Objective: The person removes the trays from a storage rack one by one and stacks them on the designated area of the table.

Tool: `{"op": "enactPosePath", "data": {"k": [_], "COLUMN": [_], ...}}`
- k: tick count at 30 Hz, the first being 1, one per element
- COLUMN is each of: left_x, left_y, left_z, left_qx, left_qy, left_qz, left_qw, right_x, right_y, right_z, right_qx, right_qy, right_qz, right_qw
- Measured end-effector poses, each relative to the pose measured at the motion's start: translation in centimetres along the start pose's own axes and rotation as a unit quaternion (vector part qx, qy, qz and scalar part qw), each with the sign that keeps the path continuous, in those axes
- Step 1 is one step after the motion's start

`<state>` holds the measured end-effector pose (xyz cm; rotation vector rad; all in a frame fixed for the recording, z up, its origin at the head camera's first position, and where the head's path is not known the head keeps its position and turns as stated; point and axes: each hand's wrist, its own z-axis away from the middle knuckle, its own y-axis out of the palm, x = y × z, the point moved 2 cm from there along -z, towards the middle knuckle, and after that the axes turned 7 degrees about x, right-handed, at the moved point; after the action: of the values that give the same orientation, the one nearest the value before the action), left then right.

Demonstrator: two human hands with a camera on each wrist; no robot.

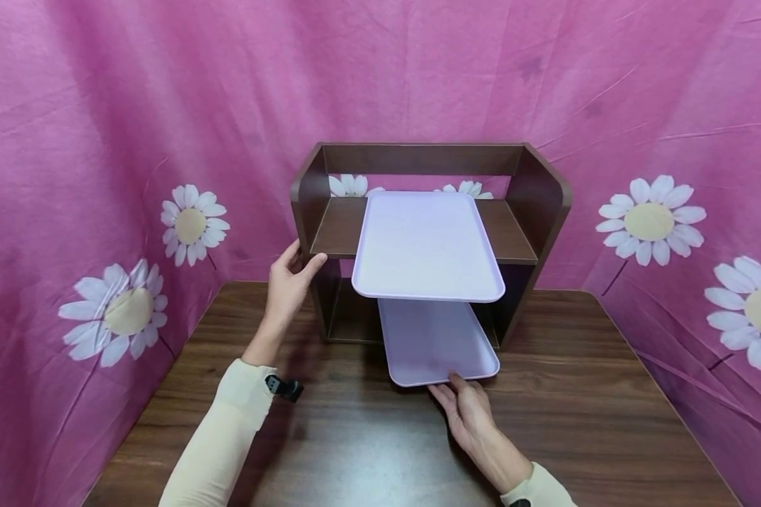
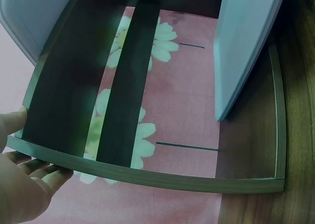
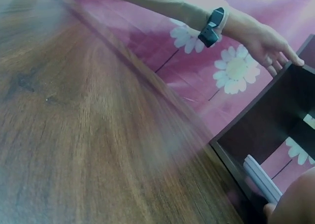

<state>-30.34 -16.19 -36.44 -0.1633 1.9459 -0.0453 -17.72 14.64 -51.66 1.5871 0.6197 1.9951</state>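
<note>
A dark brown two-tier shelf (image 1: 525,232) stands on the table. My left hand (image 1: 289,285) grips its left side panel, thumb at the front edge and fingers round the outside. In the left wrist view that hand (image 2: 24,184) holds the panel's edge. On the upper tier lies a pale lilac tray (image 1: 428,246), jutting out past the front. A second lilac tray (image 1: 437,345) sticks out of the lower tier. My right hand (image 1: 469,412) pinches this lower tray's front edge, thumb on top and fingers beneath. The lower tray's back part is hidden under the upper one.
The brown wood-grain table (image 1: 342,436) extends in front of the shelf and to both sides. A pink curtain (image 1: 241,84) with white daisies hangs behind and along the sides. A black strap device (image 1: 284,387) sits on the left wrist.
</note>
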Motion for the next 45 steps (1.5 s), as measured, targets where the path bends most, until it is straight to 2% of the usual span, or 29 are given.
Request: {"op": "enactPosePath", "data": {"k": [11,19,34,45], "left_x": [0.0,0.0,0.2,0.2], "left_y": [0.0,-0.1,-0.2,-0.2], "left_z": [0.0,0.0,-0.2,-0.3], "left_qx": [-0.003,-0.004,-0.001,-0.001], "left_qy": [0.006,0.002,0.007,0.003], "left_qz": [0.012,0.025,0.039,0.035], "left_qw": [0.9999,0.9997,0.9992,0.9994], "right_x": [0.4,1.0,2.4,4.1], "right_y": [-0.4,-0.5,-1.1,-1.3], "right_z": [0.4,0.6,0.8,0.8], "right_qx": [-0.065,-0.066,-0.067,-0.066], "right_qy": [-0.042,-0.074,-0.084,-0.105], "right_qz": [0.032,0.034,0.043,-0.005], "right_qw": [0.9965,0.9945,0.9933,0.9923]}}
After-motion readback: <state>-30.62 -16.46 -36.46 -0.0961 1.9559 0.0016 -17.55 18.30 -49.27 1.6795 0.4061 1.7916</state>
